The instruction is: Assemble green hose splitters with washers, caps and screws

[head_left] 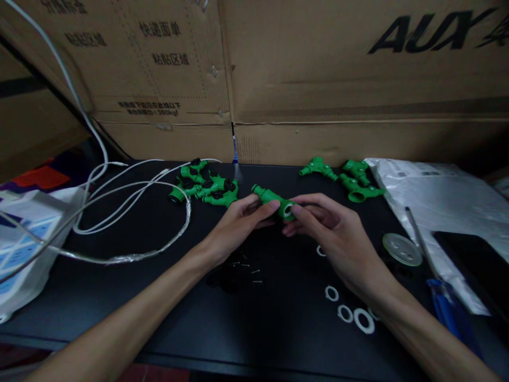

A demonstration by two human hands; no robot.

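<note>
Over the middle of a black table (pixel 119 286), both my hands hold one green plastic hose fitting (pixel 270 197). My left hand (pixel 238 223) grips its body from the left, thumb on top. My right hand (pixel 326 223) pinches the round open end, where a pale ring shows inside. Small dark screws (pixel 246 268) lie on the table just below my left hand. White washer rings (pixel 353 315) lie under my right forearm.
A pile of green fittings with black knobs (pixel 204 188) sits at the back left, more green fittings (pixel 350 180) at the back right. White cables (pixel 119 201) loop at left. A plastic bag (pixel 433 212), a round lid (pixel 401 249) and a blue-handled screwdriver (pixel 441 302) lie right. Cardboard boxes (pixel 318 79) stand behind.
</note>
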